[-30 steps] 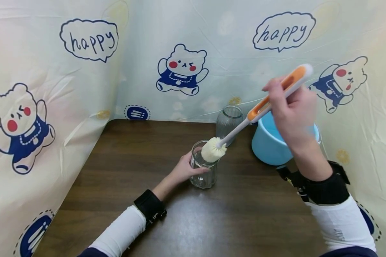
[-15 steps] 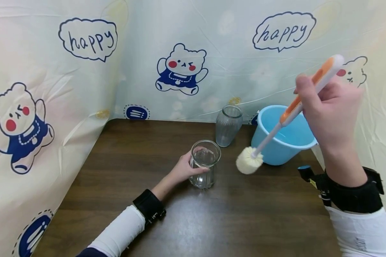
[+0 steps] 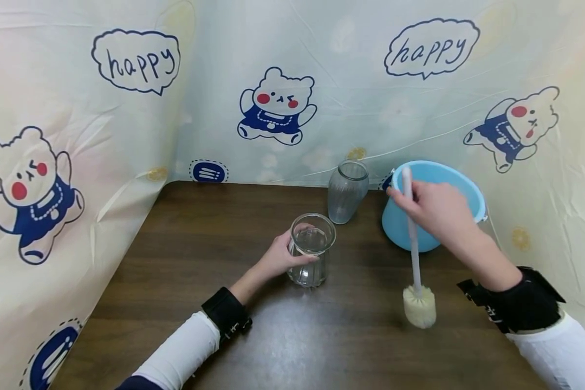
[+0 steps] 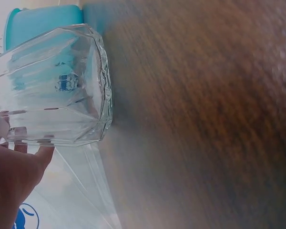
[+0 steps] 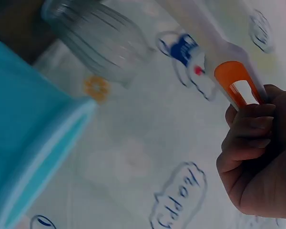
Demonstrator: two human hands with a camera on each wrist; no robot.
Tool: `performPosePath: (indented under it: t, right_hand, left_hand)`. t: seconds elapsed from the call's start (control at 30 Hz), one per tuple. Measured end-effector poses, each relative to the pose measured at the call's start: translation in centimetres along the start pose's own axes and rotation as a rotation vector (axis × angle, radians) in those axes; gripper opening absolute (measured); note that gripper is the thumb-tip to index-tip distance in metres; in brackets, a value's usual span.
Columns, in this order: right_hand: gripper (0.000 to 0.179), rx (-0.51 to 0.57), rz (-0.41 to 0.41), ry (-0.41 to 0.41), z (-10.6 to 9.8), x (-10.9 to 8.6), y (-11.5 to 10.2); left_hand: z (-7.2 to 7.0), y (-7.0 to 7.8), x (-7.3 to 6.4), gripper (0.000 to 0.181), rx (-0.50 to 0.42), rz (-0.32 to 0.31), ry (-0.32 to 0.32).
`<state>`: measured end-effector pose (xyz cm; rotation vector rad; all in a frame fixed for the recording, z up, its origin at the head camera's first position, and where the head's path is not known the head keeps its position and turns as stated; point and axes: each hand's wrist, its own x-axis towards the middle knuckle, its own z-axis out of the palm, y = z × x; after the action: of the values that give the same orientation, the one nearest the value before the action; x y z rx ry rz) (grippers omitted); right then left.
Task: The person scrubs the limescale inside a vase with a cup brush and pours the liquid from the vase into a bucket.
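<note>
My left hand (image 3: 283, 255) grips a clear glass jar (image 3: 317, 271) that stands upright on the table, thumb on the near side. In the left wrist view the faceted glass jar (image 4: 52, 95) has its base on the wood and fingers around its side. My right hand (image 3: 434, 208) holds a bottle brush (image 3: 414, 254) by its handle, in front of the bucket. The brush's cream sponge head (image 3: 420, 307) points down and toward me, right of the jar. The right wrist view shows curled fingers around the brush's orange and white handle (image 5: 233, 76).
A light blue bucket (image 3: 395, 225) stands at the back right, partly behind my right hand. A second, ribbed glass jar (image 3: 346, 195) stands near the table's back edge, left of the bucket. Printed cloth (image 3: 351, 97) hangs around the brown table (image 3: 214, 238).
The brush head has left the jar's mouth and moved right and toward me. My right hand swung right, then came back lower, tilting the brush. My left hand and the jar have stayed put.
</note>
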<state>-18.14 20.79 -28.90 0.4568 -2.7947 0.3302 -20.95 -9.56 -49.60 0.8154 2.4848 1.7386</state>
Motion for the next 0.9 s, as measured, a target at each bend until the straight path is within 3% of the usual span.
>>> performPosePath:
  t: [0.13, 0.3, 0.6, 0.77, 0.9]
  right_hand:
    - [0.051, -0.039, 0.035, -0.156, 3.3, -0.2, 0.6]
    - [0.05, -0.047, 0.031, -0.262, 6.9, 0.0, 1.5]
    - [0.027, 0.036, 0.091, -0.618, 11.4, -0.2, 2.9]
    - [0.023, 0.073, 0.132, -0.715, 13.9, -0.6, 3.6]
    - [0.023, 0.115, 0.184, -0.738, 15.5, -1.0, 4.2]
  left_hand:
    - [0.0, 0.0, 0.0, 0.068, 0.002, -0.006, 0.002]
    - [0.0, -0.1, 0.1, 0.067, -0.006, -0.002, 0.013]
    - [0.0, 0.1, 0.0, 0.069, -0.02, -0.025, 0.011]
    - [0.1, 0.0, 0.1, 0.067, -0.023, -0.007, 0.009]
    - [0.0, -0.1, 0.1, 0.067, -0.025, 0.004, 0.005]
